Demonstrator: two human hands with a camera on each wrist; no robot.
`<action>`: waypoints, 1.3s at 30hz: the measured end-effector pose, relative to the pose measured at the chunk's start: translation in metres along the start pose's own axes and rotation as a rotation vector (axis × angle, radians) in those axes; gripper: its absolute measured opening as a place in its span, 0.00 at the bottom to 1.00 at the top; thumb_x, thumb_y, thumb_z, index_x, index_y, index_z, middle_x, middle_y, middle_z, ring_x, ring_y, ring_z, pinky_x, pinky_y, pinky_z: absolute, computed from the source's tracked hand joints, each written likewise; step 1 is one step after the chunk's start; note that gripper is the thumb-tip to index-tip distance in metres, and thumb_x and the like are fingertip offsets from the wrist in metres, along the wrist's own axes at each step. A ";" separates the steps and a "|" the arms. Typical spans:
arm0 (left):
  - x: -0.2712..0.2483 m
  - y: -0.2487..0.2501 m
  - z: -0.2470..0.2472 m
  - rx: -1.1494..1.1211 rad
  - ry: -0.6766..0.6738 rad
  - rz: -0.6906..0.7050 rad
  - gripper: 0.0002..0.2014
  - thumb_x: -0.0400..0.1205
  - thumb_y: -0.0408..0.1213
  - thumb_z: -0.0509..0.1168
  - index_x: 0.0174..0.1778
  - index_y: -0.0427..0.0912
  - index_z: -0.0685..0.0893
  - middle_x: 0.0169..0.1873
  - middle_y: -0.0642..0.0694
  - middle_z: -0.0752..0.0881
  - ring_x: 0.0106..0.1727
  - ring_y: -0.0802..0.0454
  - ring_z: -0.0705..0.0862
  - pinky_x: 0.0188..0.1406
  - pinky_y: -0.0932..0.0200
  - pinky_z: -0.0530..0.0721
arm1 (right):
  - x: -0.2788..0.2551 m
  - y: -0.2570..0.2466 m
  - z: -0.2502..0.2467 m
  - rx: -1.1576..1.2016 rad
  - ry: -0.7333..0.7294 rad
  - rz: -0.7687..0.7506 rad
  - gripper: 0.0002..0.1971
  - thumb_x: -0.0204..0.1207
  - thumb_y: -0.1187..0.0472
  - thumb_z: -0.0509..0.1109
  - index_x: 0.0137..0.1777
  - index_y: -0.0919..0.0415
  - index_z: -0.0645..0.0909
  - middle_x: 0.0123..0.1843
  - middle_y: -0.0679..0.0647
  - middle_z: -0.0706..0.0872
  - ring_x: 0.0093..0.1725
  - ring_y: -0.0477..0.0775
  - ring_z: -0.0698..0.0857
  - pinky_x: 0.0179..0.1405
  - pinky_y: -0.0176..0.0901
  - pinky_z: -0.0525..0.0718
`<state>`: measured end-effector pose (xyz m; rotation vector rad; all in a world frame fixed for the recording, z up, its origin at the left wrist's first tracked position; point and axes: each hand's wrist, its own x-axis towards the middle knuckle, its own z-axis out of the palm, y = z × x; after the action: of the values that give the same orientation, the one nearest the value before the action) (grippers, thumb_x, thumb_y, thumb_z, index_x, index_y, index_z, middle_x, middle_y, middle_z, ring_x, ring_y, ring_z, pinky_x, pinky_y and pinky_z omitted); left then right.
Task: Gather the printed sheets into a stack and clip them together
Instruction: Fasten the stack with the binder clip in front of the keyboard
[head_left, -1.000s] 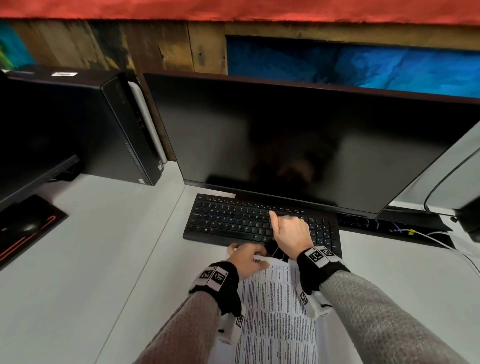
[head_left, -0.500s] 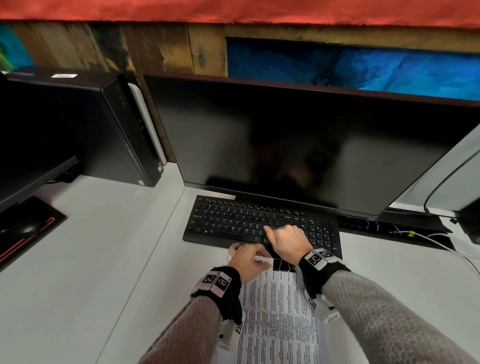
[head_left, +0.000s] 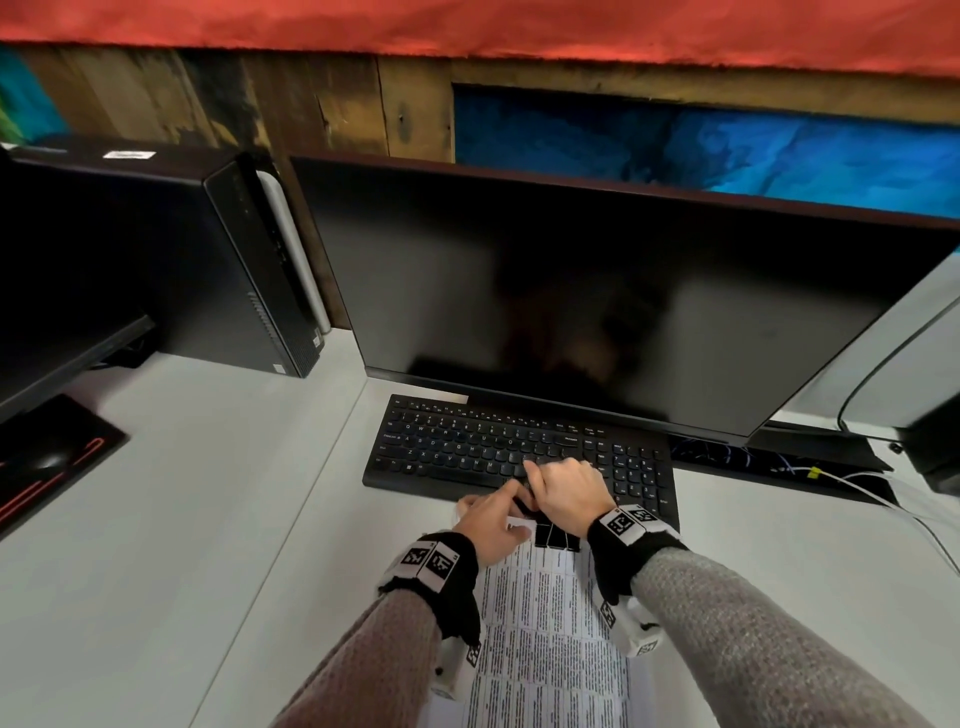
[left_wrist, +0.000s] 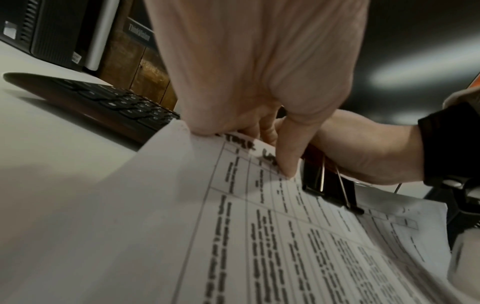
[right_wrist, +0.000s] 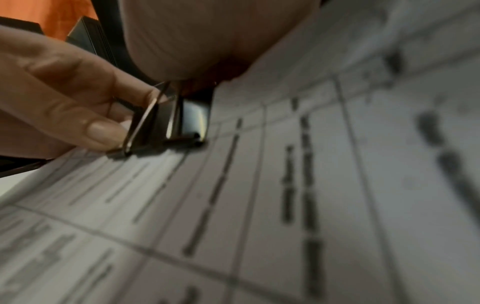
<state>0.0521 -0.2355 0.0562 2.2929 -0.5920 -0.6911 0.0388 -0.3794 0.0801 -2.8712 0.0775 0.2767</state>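
1. Head view — the printed sheets (head_left: 545, 623) are lying as one stack on the table (head_left: 208, 519), running from between the two wrists towards the person, long axis pointing away to the keyboard (head_left: 467, 447). The black binder clip (head_left: 557, 535) is sitting on the far short edge, just beneath the right hand (head_left: 569, 493), which is curling over it; the left hand (head_left: 491, 525) is resting on the far left corner, touching the right hand. Gathering looks done, and clipping seems nearly done.

2. Left wrist view — the left hand (left_wrist: 254, 86) is pinching the sheets' (left_wrist: 272, 236) top corner, thumb pressing on the page beside the clip (left_wrist: 330, 191). The clip's mouth is facing the person along the stack's long axis, wire handles slanting back under the right hand (left_wrist: 363, 150).

3. Right wrist view — the right hand's fingers (right_wrist: 85, 111) are gripping the wire handles of the clip (right_wrist: 179, 123), which is biting the page edge (right_wrist: 311, 185). Whether it is catching every sheet — I cannot tell. Left to do, as I judge: letting go and folding the handles.
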 end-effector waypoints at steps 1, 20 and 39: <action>0.000 0.000 0.001 0.004 0.005 0.000 0.12 0.79 0.37 0.65 0.55 0.52 0.72 0.50 0.54 0.85 0.56 0.59 0.80 0.68 0.55 0.57 | -0.002 0.000 0.001 0.003 -0.012 0.001 0.24 0.86 0.47 0.47 0.46 0.58 0.83 0.48 0.60 0.88 0.51 0.64 0.86 0.52 0.53 0.82; -0.012 0.008 -0.002 -0.065 0.023 -0.045 0.12 0.81 0.35 0.63 0.54 0.58 0.73 0.48 0.54 0.85 0.60 0.53 0.70 0.68 0.52 0.60 | -0.156 0.016 0.055 -0.073 0.087 -0.226 0.28 0.85 0.43 0.42 0.48 0.44 0.87 0.55 0.38 0.89 0.59 0.40 0.85 0.71 0.51 0.74; -0.055 0.044 -0.009 0.020 0.236 0.277 0.20 0.75 0.28 0.62 0.56 0.55 0.68 0.36 0.56 0.83 0.51 0.61 0.80 0.70 0.63 0.47 | -0.100 -0.018 -0.014 -0.117 0.267 0.039 0.42 0.77 0.32 0.27 0.46 0.52 0.81 0.41 0.49 0.87 0.46 0.52 0.79 0.57 0.52 0.67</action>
<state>0.0062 -0.2293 0.1103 2.2107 -0.7843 -0.2789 -0.0553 -0.3625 0.1171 -3.0083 0.1721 -0.1000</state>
